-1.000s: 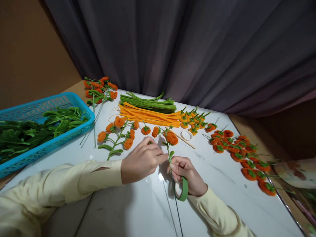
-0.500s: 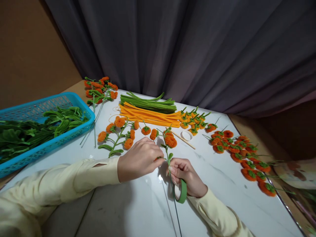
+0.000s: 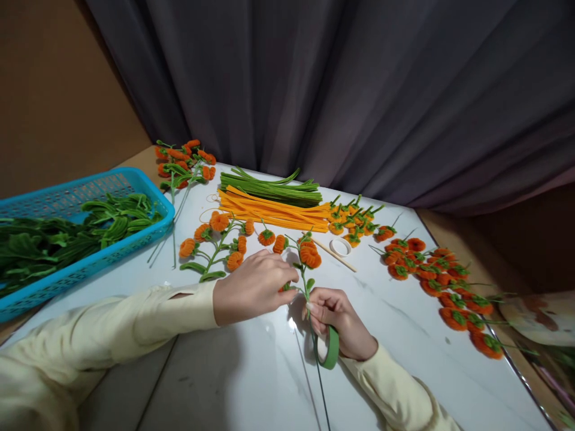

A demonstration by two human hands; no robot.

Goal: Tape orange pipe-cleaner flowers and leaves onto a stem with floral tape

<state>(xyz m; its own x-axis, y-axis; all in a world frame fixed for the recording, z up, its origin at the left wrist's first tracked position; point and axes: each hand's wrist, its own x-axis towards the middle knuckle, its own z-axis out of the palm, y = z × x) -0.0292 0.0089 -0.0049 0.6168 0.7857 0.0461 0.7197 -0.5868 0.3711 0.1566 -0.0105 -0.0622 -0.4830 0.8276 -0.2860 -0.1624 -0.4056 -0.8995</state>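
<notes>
In the head view, the left hand [image 3: 251,288] appears to pinch a small orange flower [image 3: 284,288] just beside the green stem [image 3: 305,281], as if positioning it there. The right hand [image 3: 342,320] squeezes that stem between thumb and forefinger over the white table [image 3: 269,383], a green tape roll [image 3: 333,350] against its fingers; keeping flower and stem aligned seems to call for steady pinches.

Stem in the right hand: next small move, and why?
I'd probably ease the left hand inward, laying its small orange bloom's stalk against the green stem just above the right fingertips. The right hand already pinches the stem there, the bloom sits just beside it, and the green tape roll hangs close below.
</notes>
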